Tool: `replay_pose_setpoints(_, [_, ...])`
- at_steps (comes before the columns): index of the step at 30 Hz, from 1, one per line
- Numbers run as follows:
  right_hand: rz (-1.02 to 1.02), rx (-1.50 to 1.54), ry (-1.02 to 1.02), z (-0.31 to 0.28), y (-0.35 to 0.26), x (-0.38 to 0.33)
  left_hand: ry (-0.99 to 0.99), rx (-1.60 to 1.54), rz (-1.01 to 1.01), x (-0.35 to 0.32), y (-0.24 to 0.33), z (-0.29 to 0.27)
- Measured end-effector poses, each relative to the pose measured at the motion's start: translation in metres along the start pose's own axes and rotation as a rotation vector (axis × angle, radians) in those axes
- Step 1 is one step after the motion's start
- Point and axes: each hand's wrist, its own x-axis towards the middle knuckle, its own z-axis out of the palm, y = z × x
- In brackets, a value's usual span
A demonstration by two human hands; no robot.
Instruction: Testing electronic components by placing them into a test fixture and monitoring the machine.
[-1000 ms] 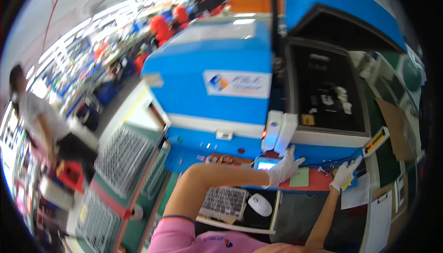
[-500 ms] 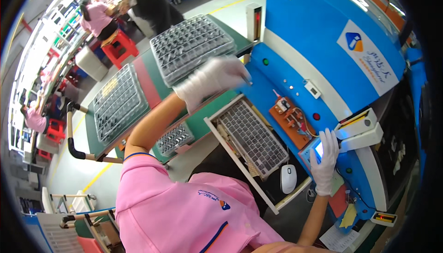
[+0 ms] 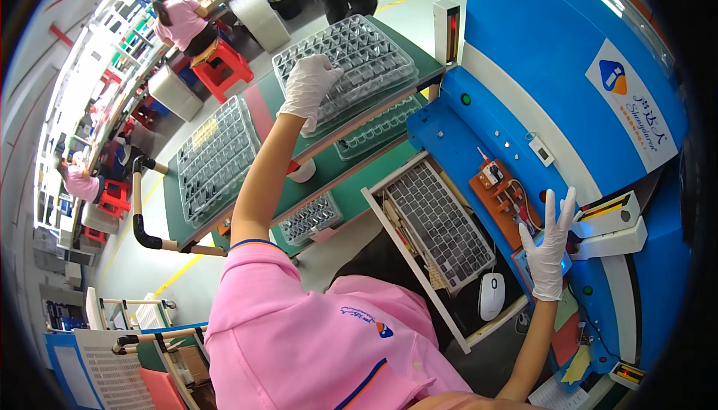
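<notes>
"Where was the clear tray (image 3: 378,66), please?"

"It lay on the green surface (image 3: 428,66). The left hand (image 3: 310,87) was over the left part of it, so the tray was under the bent fingers and extended beyond them. Whether they were pinching one of the black pieces (image 3: 361,39), I could not tell."

"And the right hand (image 3: 551,249)?"

"Its fingers were spread widely, near the orange-brown fixture (image 3: 506,202) of the blue machine (image 3: 535,88)."

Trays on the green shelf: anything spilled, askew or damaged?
No spill or break shows. The clear tray at the left hand and the neighbouring tray both rest on the shelf. Mildly odd: yellowish pieces clustered in the neighbouring tray, unlike its dark pieces. Fine damage: can't tell.
</notes>
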Motion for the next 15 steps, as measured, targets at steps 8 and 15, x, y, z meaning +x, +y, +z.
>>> replay_pose_setpoints(8, [-0.046, -0.194, -0.076, -0.001, -0.004, 0.001, -0.066, 0.001, -0.009, 0.012, 0.003, -0.015])
replay_pose_setpoints(15, [0.003, 0.122, 0.022, 0.0, -0.009, 0.003, -0.076, -0.112, 0.019, 0.007, -0.003, -0.004])
